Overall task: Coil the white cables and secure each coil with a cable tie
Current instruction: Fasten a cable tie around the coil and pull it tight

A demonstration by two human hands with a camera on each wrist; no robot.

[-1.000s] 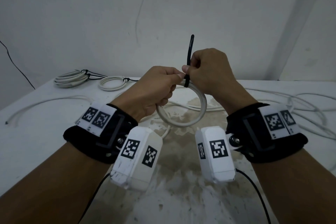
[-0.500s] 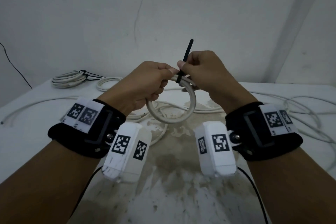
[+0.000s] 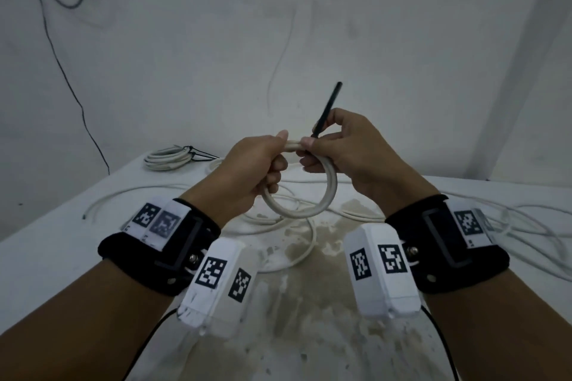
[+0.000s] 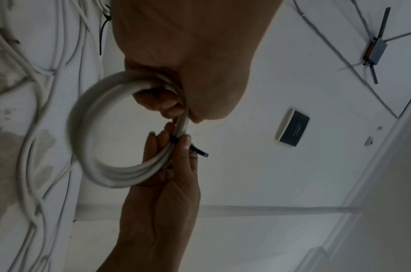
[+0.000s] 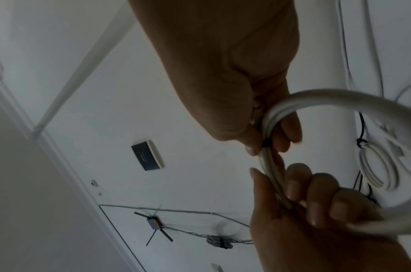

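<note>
From the head view, the left hand point(image 3: 252, 170) grips a small coil of springy white round cable point(image 3: 312, 210) above the white worktop point(image 3: 46, 257); the right hand point(image 3: 349, 158) pinches the thin black plastic cable tie point(image 3: 325, 111). Left wrist view: the band point(image 4: 173, 139) circles the bundled strands, probably the best hold. Right wrist view: the loops look light and stiff

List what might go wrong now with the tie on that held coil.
1. The right hand pinches the black cable tie at the white cable coil; if the pinch slips, the band may stay loose.
2. The left hand grips only one side, so the loops could spring apart.
3. The loose white cables below may snag the hanging coil.
</note>
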